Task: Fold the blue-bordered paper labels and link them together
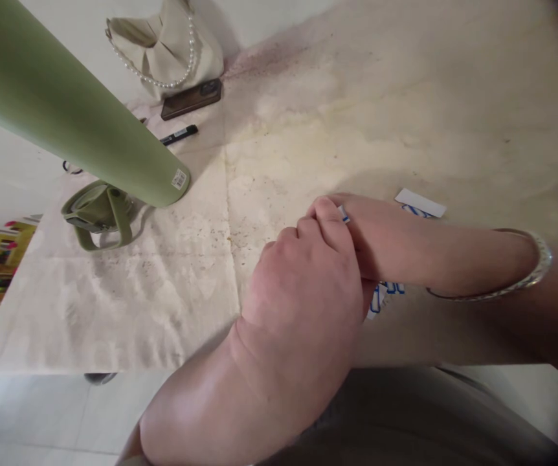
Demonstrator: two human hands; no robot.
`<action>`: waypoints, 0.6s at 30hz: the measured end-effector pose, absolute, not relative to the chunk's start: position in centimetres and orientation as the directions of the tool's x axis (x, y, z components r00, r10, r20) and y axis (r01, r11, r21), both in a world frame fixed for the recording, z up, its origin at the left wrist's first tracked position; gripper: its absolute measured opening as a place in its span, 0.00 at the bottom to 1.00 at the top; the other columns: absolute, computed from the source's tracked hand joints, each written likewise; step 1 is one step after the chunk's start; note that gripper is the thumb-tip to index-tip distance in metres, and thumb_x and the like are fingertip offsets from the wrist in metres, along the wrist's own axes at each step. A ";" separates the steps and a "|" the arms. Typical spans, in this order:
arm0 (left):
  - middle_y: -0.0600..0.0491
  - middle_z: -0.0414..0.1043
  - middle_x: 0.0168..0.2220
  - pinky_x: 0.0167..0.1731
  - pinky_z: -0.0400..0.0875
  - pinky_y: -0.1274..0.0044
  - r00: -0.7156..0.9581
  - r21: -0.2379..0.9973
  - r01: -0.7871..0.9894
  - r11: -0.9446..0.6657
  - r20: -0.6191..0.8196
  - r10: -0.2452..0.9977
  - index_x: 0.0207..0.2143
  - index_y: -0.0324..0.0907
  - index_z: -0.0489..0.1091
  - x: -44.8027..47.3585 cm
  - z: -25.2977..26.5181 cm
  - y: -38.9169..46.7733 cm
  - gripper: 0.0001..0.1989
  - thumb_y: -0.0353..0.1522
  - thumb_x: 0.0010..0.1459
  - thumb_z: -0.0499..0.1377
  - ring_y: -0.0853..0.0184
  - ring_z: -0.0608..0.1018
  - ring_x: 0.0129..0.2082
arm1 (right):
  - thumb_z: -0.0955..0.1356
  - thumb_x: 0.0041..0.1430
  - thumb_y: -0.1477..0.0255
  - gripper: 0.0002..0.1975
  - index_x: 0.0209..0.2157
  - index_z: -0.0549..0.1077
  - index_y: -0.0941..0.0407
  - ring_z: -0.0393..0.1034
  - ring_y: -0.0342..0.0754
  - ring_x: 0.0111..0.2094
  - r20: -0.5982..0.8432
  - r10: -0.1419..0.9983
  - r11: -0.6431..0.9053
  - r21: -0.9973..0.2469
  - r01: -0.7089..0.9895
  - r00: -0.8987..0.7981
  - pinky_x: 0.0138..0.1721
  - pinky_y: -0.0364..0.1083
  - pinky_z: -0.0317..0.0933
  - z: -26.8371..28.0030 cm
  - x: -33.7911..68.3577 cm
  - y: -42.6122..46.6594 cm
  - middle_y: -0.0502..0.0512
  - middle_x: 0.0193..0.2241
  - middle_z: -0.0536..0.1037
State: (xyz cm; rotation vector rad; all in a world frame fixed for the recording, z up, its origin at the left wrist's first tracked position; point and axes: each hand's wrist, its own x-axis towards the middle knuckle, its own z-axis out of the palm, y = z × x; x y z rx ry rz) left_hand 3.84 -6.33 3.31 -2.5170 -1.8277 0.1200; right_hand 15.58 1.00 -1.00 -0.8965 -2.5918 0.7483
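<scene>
Hands meet over a pale stone table (405, 97), matte cream w/ yellowish stains and fine speckling. Left hand (303, 278) sits nearest the camera, back of hand up, wrist bent, fingers curled inward; thumb and forefinger pinch a small white card w/ blue print (343, 213), only a corner showing at the fingertips. Right hand (380, 236) comes in from the right, forearm lying flat along the tabletop, and is mostly hidden behind the left hand; can't tell if its fingers are closed or spread. A thin silver-toned bangle (526, 272) rings the right wrist.

Under the hands, more white cards w/ blue markings (386, 294) lie flat on the stone, partly covered. Just beyond the right forearm lies another flat white card (419, 202), rectangular, plain on the visible side.

Left of the hands, well apart: a tall smooth sage-green bottle (65, 103), cylindrical, matte, small white label near its base, standing on the table. Beside its base lies its matching green lid w/ a loop handle (97, 213). Farther back, a cream fabric bag (167, 45), soft and creased, w/ a pearl-bead strap. Touching it in front, a dark rectangular phone (191, 98) lying flat, then a black marker pen (179, 134). Glossy white floor tiles (41, 414) show below the table edge.
</scene>
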 end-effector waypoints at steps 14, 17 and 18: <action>0.44 0.71 0.42 0.32 0.71 0.74 0.291 -0.078 0.953 -0.293 -0.042 0.956 0.58 0.37 0.59 4.0 3.7 -6.5 0.29 0.41 0.57 0.56 0.60 0.75 0.38 | 0.66 0.50 0.78 0.05 0.22 0.68 0.58 0.65 0.39 0.24 -0.087 0.671 0.557 -0.596 0.578 -0.736 0.24 0.40 0.53 0.8 15.3 0.5 0.50 0.23 0.73; 0.43 0.71 0.42 0.31 0.71 0.74 0.304 -0.113 0.945 -0.308 -0.059 0.951 0.59 0.35 0.58 4.0 3.8 -6.6 0.31 0.42 0.56 0.56 0.60 0.75 0.37 | 0.66 0.51 0.79 0.07 0.21 0.68 0.59 0.64 0.38 0.22 -0.160 0.675 0.507 -0.608 0.611 -0.720 0.23 0.39 0.52 1.5 15.2 0.5 0.50 0.20 0.72; 0.43 0.71 0.42 0.32 0.71 0.74 0.304 -0.112 0.944 -0.310 -0.063 0.950 0.59 0.35 0.57 4.0 3.8 -6.5 0.32 0.42 0.57 0.56 0.60 0.75 0.38 | 0.66 0.51 0.79 0.06 0.21 0.68 0.59 0.64 0.38 0.22 -0.165 0.676 0.502 -0.611 0.613 -0.718 0.23 0.39 0.52 1.5 15.2 0.5 0.49 0.20 0.72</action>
